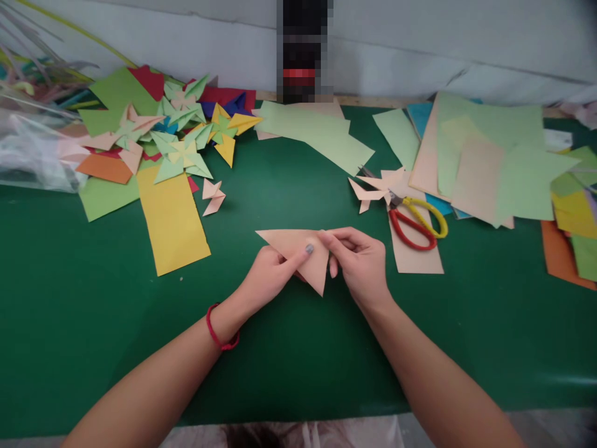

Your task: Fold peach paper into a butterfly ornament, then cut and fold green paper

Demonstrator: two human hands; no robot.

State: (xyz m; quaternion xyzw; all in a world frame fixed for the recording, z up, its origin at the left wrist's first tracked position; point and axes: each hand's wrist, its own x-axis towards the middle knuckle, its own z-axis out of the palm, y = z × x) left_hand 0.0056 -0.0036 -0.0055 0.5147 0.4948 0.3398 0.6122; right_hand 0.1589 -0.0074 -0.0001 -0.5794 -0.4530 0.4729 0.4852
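Observation:
A peach sheet of paper [313, 264], folded into a triangle, is held up over the green table between both hands. My left hand [275, 274] grips it from the lower left, thumb flat on the front and fingers behind it. At the upper right corner my right hand [359, 258] pinches the paper between thumb and fingers. A small folded peach piece [214, 198] lies to the left of the hands. Scissors with one red and one yellow handle [415, 227] rest to the right, on peach paper scraps [415, 258].
Folded paper stars [183, 155] and coloured sheets pile up at the back left, beside a clear plastic bag [37, 152]. A yellow strip [175, 221] lies in front of them. Pale green sheets [489, 143] are stacked at the back right on the green table [298, 367].

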